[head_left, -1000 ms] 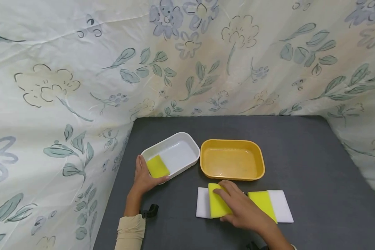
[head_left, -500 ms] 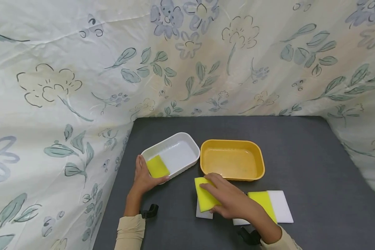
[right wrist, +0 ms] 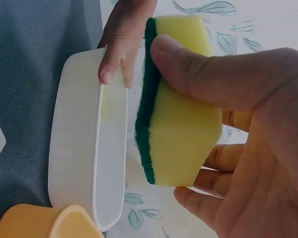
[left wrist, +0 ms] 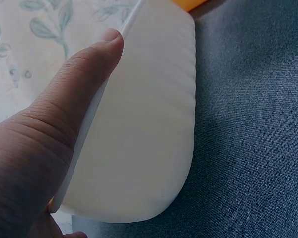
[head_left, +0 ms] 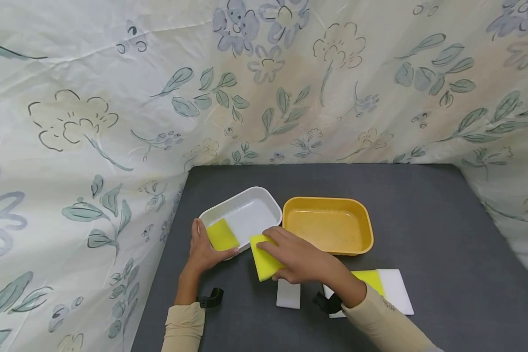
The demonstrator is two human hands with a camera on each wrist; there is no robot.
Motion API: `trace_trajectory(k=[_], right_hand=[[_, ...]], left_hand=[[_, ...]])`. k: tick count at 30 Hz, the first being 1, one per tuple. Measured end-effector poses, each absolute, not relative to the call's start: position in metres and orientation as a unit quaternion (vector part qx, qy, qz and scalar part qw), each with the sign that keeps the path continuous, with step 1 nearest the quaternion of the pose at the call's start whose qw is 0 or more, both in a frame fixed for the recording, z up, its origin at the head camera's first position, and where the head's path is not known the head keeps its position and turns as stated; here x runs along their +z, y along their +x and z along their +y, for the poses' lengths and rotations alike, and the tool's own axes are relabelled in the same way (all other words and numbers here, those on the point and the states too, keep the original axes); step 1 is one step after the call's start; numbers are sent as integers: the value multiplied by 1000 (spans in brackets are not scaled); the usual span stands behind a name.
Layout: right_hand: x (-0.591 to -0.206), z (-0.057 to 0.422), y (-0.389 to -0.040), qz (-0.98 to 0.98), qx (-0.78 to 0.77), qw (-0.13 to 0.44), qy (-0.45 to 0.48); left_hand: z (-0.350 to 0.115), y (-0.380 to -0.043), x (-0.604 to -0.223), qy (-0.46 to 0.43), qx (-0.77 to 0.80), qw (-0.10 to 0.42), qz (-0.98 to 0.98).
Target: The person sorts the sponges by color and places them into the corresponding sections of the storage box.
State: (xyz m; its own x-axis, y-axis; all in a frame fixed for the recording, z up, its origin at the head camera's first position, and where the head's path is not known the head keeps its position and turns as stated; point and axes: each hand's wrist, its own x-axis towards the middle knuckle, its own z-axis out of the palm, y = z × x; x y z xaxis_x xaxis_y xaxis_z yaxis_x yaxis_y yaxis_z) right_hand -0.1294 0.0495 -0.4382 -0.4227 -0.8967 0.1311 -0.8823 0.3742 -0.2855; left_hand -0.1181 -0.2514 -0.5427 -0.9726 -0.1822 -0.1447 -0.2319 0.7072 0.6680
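Observation:
My left hand (head_left: 206,253) holds the left end of a white tray (head_left: 258,208), its thumb along the near rim in the left wrist view. A yellow sponge (head_left: 222,235) lies inside that tray at the left end. Over the table, just off the tray's near right side, my right hand (head_left: 303,256) grips a second sponge (right wrist: 184,134) between thumb and fingers. This one is yellow with a dark green scouring layer (right wrist: 146,104), which faces the tray in the right wrist view.
A yellow-orange tray (head_left: 327,225) stands right beside the white one. Nearer me lie a white block (head_left: 288,295), another yellow piece (head_left: 370,280) and a white piece (head_left: 396,292), partly behind my right arm. Floral cloth (head_left: 290,122) rises behind the dark table (head_left: 444,234).
My right hand has carried the sponge left and away from me, off the white pieces toward the white tray. My left hand and both trays stay put.

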Motion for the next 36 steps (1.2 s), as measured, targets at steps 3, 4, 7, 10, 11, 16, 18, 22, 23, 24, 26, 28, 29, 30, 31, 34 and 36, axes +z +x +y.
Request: trace_trajectory(k=[3, 4, 7, 10, 11, 16, 18, 22, 23, 24, 26, 28, 29, 30, 31, 34, 36], right_hand=[[-438, 41, -138, 825, -153, 35, -543], [-439, 38, -141, 824, -151, 41, -544], [-444, 30, -150, 824, -148, 55, -544], [-449, 23, -158, 825, -148, 71, -541], [-451, 21, -160, 826, -149, 79, -538], [-457, 9, -170, 834, -144, 123, -519], [-460, 5, -174, 835, -142, 132, -515], [-465, -1, -181, 837, -145, 151, -506], [-465, -2, -182, 837, -148, 157, -502], [-466, -3, -184, 837, -151, 158, -501], [-468, -5, -186, 838, -161, 159, -497], [-471, -7, -189, 839, -166, 152, -496], [-472, -8, -190, 839, -166, 146, -497], [-474, -9, -191, 840, -165, 137, -499], [-475, -9, -191, 840, -164, 132, -499], [-479, -11, -193, 848, -156, 110, -494], [-482, -12, -195, 858, -152, 98, -481]], left_hand=[[-252, -118, -543, -110, 364, 34, 924], [-252, -118, -543, -109, 364, 33, 924], [-252, -119, -543, -105, 367, 30, 924], [-252, -119, -543, -101, 365, 28, 925], [-252, -119, -543, -101, 365, 28, 925], [-253, -120, -545, -102, 359, 33, 927], [-253, -120, -546, -101, 359, 32, 927], [-253, -121, -546, -98, 359, 26, 928], [-253, -121, -546, -97, 359, 25, 928], [-253, -121, -546, -97, 359, 24, 928], [-253, -122, -546, -98, 361, 24, 927], [-253, -121, -546, -98, 363, 23, 927], [-253, -121, -546, -98, 363, 23, 926], [-253, -121, -546, -99, 363, 23, 926], [-253, -121, -546, -99, 364, 24, 926], [-254, -120, -546, -100, 368, 21, 924], [-254, -119, -546, -101, 369, 18, 924]])
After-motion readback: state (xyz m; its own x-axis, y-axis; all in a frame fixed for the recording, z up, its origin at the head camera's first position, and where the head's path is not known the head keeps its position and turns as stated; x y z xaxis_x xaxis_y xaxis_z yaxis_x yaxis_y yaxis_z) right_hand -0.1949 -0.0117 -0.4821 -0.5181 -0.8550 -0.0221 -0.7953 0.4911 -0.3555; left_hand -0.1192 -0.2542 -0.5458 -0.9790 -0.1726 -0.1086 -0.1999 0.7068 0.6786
